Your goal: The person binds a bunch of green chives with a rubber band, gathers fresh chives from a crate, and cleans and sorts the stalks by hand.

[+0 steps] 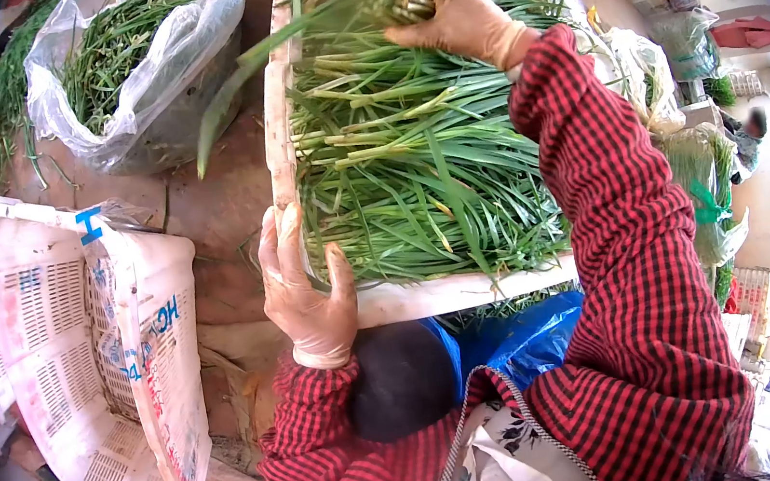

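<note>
Over the crate (pixel 277 138), bunch (pixel 410 6) crosswise (leaves (pixel 267 44) leftward)

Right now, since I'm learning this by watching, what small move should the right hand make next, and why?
I'd probably lower the right hand and lay its bundle onto the other green stalks in the white crate: the bundle seems held above them at the far end, while the left hand is at the crate's near left corner.

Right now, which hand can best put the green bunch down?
Probably the right hand: it holds the bunch at the far end of the crate. The left hand, at the near corner, holds none.
</note>
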The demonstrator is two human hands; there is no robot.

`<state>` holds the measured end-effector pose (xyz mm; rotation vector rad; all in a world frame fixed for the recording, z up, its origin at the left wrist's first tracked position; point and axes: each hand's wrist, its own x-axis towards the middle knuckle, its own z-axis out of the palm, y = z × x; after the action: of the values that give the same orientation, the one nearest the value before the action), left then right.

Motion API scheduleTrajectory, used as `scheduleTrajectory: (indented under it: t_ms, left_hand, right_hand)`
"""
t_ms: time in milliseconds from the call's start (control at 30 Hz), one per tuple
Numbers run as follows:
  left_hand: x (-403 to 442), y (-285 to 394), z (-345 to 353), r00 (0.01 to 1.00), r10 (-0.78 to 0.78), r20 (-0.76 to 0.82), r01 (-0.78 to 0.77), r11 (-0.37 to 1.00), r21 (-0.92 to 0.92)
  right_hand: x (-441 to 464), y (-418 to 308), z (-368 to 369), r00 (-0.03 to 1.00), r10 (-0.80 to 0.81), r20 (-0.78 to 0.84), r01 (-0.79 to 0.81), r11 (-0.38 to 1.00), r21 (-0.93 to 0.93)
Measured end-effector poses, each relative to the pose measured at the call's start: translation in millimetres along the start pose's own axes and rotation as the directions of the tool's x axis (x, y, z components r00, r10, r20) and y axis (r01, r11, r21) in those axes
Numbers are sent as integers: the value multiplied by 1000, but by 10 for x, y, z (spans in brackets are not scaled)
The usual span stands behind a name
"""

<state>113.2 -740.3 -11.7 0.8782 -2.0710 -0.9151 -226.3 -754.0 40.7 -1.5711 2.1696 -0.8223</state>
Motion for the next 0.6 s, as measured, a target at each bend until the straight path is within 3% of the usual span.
scheduleTrajectory:
  t_ms: [67,100,133,167,233,300,333,400,500,533,600]
  left_hand:
    - [-6,-12,7,1000,13,-18,-13,1000,-19]
    - [-11,-7,4,1000,9,-20,-9,1000,-3]
    - [-10,-5,3,1000,9,-23,-9,1000,-2]
    - [-10,-3,1,1000,5,-25,-5,1000,1]
    - [-14,9,-5,1000,-7,-24,7,1000,5]
    - [-21,14,-11,999,-7,-32,6,1000,-6]
    - [-26,12,-14,1000,-11,-29,10,1000,-3]
    - [-28,0,-3,999,-6,-34,7,1000,12]
    - [-43,-27,11,999,-18,-43,17,1000,-13]
    - [-41,-25,15,999,-26,-48,24,999,-22]
    - [-49,-16,29,997,-30,-70,24,997,-76]
  right_hand:
    - [-253,-413,-1,997,8,80,23,927,-373]
    - [-384,-435,104,988,-68,136,113,926,-359]
    - [-530,-398,242,965,-229,129,262,847,-462]
    - [-645,-451,331,964,-228,138,267,813,-518]
    - [-726,-528,359,962,-225,153,272,776,-569]
    - [-762,-579,292,972,-111,205,206,819,-535]
    - [-785,-567,275,964,-240,116,265,822,-503]
    - [-832,-672,229,968,-237,87,248,826,-505]
    - [-940,-742,460,955,-227,192,293,828,-478]
    - [-1058,-756,608,928,-297,226,373,723,-581]
    - [-1191,-814,787,905,-141,402,403,587,-703]
